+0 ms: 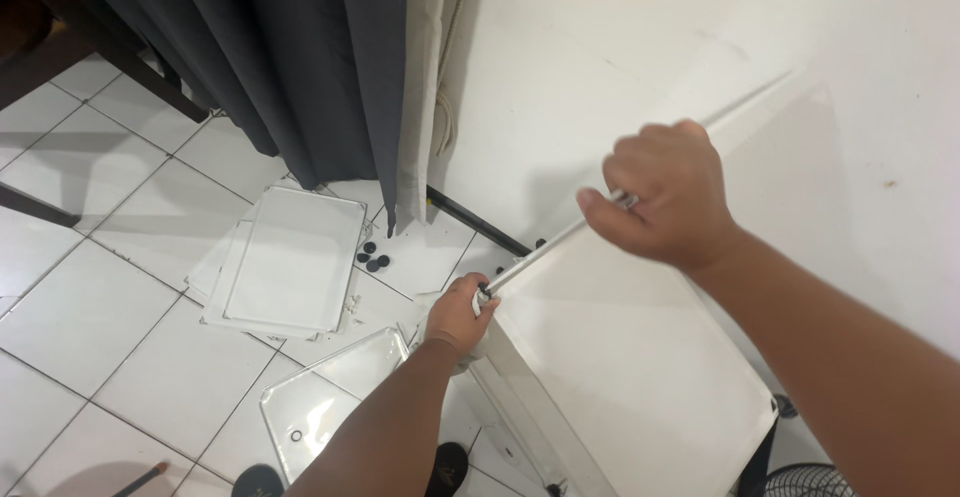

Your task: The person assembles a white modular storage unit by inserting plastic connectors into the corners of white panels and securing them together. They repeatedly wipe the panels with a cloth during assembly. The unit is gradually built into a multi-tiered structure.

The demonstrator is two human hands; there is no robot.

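Note:
A white panel structure [640, 357] stands against the wall, with a thin metal rod [545, 249] running along its upper edge. My right hand [665, 197] is closed around the rod's upper part. My left hand [458, 315] grips the rod's lower end at the structure's corner. Another white panel [760, 107] leans on the wall behind my right hand.
A stack of white panels [290, 262] lies on the tiled floor to the left, with a clear panel [330, 397] nearer me. Small black round caps [372, 257] sit by the wall. Dark grey curtains [290, 57] hang behind. A fan's edge [810, 482] shows bottom right.

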